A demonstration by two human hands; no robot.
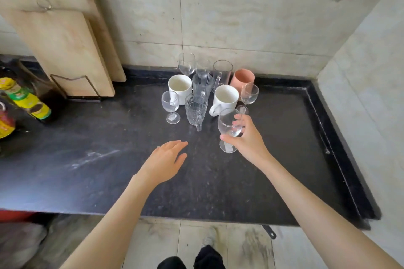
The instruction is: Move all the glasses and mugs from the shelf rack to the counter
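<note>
The right hand (247, 137) is wrapped around the bowl of a wine glass (229, 125), whose foot is at the counter (87, 170) surface.

The dark counter is seen with its far right corner bare; toward its far edge, near the middle, a cluster is gathered: two white mugs (225, 98), a pink mug (242, 78), tall cut tumblers (195, 108) and other stemmed glasses (170, 102). The left hand (166, 161) is held flat and spread, empty, above the counter just left of the held glass.

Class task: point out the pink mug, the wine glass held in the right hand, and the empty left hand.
pink mug (241, 79), head view, outer wall.
wine glass (228, 124), head view, bowl.
left hand (165, 160), head view, back of hand.
</note>
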